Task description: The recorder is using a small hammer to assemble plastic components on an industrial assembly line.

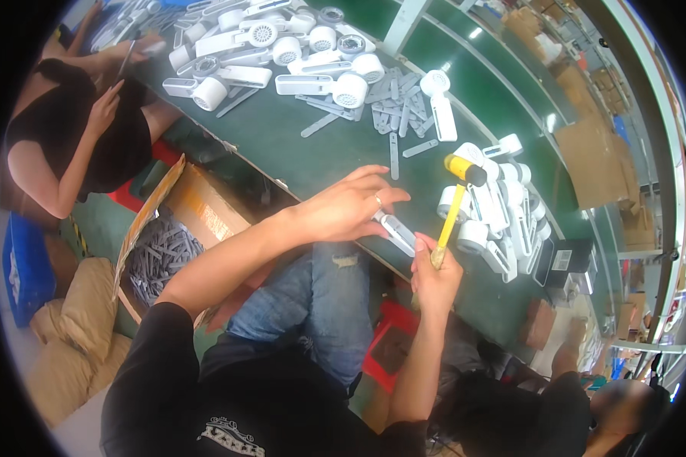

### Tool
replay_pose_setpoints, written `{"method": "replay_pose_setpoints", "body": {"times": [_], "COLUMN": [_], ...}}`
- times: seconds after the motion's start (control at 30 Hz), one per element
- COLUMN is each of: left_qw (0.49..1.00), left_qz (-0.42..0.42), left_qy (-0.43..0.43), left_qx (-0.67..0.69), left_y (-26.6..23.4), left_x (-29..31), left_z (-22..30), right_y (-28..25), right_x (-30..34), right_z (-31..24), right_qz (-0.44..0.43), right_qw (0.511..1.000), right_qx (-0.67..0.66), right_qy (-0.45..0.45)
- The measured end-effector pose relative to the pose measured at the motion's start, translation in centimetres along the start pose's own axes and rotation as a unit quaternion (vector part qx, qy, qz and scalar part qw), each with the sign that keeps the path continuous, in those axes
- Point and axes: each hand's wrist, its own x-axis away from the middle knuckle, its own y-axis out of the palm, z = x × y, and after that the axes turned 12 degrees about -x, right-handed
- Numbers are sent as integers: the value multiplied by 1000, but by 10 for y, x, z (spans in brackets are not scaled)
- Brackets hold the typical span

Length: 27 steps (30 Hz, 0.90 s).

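Note:
My left hand [351, 207] is closed on one end of a white, elongated handle piece [398, 234] with a grey strip along it. This piece looks like the handle of a small handheld fan; the end beneath my left fingers is hidden. My right hand [437, 273] grips a hammer [452, 217] with a yellow handle and a yellow-and-black head, which points up and away. The thumb and a finger of that hand also touch the near end of the handle piece. Both hands are over the near edge of the green table [312, 164].
White handheld fans [290, 49] are heaped at the far left, with more fans [503, 206] to the right. Grey strips [396, 99] lie between them. A cardboard box [206, 213] of grey strips stands left. Co-workers sit at left [84, 145] and lower right [511, 411].

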Motion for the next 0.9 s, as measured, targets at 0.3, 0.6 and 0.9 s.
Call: {"method": "replay_pose_setpoints", "body": {"times": [0.3, 0.6, 0.9], "left_qw": [992, 981, 969], "left_qz": [11, 22, 0], "left_qy": [116, 142, 199], "left_qx": [-48, -129, -143], "left_y": [5, -2, 13], "left_x": [-4, -13, -22], "left_z": [-11, 7, 3], "right_y": [3, -8, -9], "right_x": [-5, -8, 22], "right_z": [-37, -7, -1], "right_qz": [-38, -8, -9], "right_qw": [988, 988, 998], "right_qx": [142, -30, -46], "right_qy": [42, 152, 50]}}
